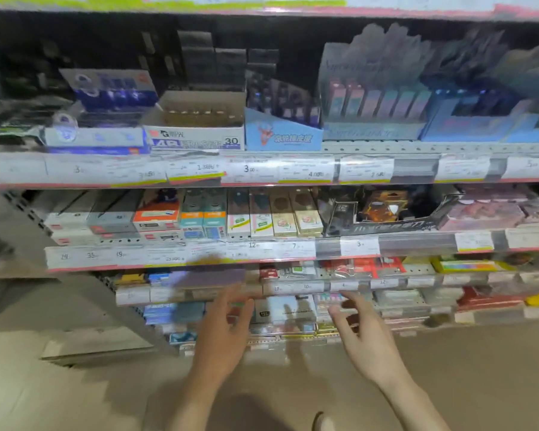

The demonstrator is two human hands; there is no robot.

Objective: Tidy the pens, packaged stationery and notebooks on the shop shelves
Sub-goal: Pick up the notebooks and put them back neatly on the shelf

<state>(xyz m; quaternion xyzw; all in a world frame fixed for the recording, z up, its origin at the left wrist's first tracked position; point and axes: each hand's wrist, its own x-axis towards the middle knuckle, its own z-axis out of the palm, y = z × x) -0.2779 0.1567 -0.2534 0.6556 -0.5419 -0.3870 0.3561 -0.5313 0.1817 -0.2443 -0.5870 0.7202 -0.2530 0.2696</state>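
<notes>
- The packaged stationery (pixel 280 219) stood in upright rows on the second shelf (pixel 181 255) of the unit, small boxes set side by side behind the price-label strip.
- On the top shelf (pixel 262 169), a white carton (pixel 196 124) marked "30" stood with its top open; brown rounded items showed inside, too blurred to identify.
- Just right of it, a blue display box (pixel 282 133) held dark carded packs standing upright.
- Further right, a clear-fronted tray (pixel 374 119) held pastel boxes in a row.
- On the second shelf, right of centre, a black display tray (pixel 383 223) held dark and orange packets.
- Lower shelves (pixel 293 287) carried flat packs and boxes, blurred in this view.
- The left hand (pixel 224 328) was raised in front of the lower shelves, fingers spread and relaxed, grip holding nothing.
- The right hand (pixel 360 334) was extended beside it, apart from the left, fingers spread towards the lower shelf edge, grip holding nothing; contact with the shelf could not be determined.
- A brown floor (pixel 448 368) lay below the shelving.
</notes>
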